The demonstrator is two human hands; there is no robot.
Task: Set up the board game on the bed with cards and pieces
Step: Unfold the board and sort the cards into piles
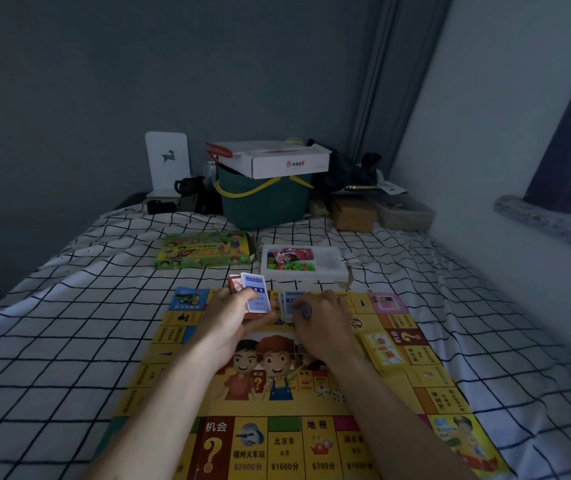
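Two hands grip card stacks, left hand and right hand fingers curled, above the laid board; pieces tray beyond remains unpacked.

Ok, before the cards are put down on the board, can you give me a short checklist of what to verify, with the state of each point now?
1. Board lies unfolded on the bed: ok.
2. Left hand has a firm grip on its card stack: ok, thumb and fingers are curled round it.
3. Right hand holds the second card stack securely: ok, though the fingers hide most of it.
4. Yellow card deck is already placed on the board: ok, at its right side.
5. Tray of pieces is within reach: ok, just beyond the board's far edge.
6. Cards are sorted in correct order: cannot tell, print is too blurred.
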